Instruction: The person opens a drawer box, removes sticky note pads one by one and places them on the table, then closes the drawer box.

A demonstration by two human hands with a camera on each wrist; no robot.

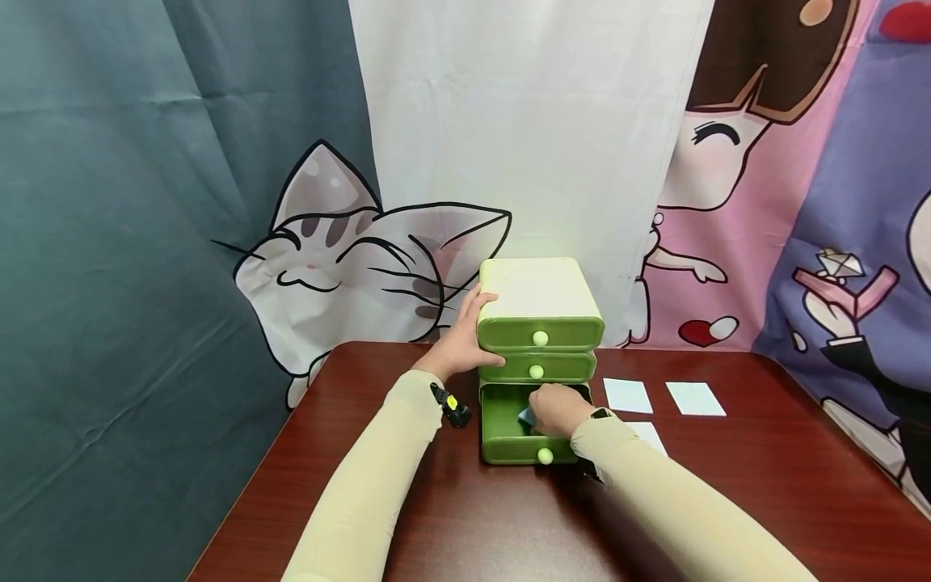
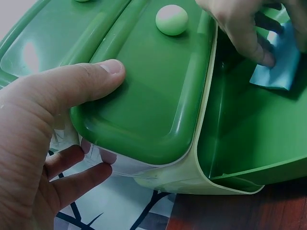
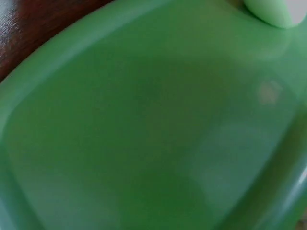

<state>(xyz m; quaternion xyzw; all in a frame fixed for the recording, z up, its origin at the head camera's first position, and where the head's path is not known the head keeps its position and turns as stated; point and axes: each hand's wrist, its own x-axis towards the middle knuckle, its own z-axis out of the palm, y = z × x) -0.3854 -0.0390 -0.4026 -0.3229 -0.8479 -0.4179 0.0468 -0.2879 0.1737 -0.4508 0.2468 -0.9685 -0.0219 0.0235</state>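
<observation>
A small cabinet [image 1: 540,287] with a pale top and green drawers stands on the table. My left hand [image 1: 460,343] grips its left side, thumb on the middle drawer's front [image 2: 148,91] and fingers along the side wall. The bottom drawer [image 1: 509,449] is pulled out; the two above it are closed. Inside the open drawer, my right hand [image 1: 558,409] pinches a light blue folded piece [image 2: 276,72], seemingly paper. In the right wrist view only a green drawer front [image 3: 144,120] and part of its round knob [image 3: 276,10] show, without the hand.
Pale square sheets lie on the table right of the cabinet: one near it [image 1: 628,396], one farther right [image 1: 695,398], and one partly behind the right sleeve [image 1: 647,434]. The dark red table [image 1: 451,525] ends at a printed curtain [image 1: 524,121].
</observation>
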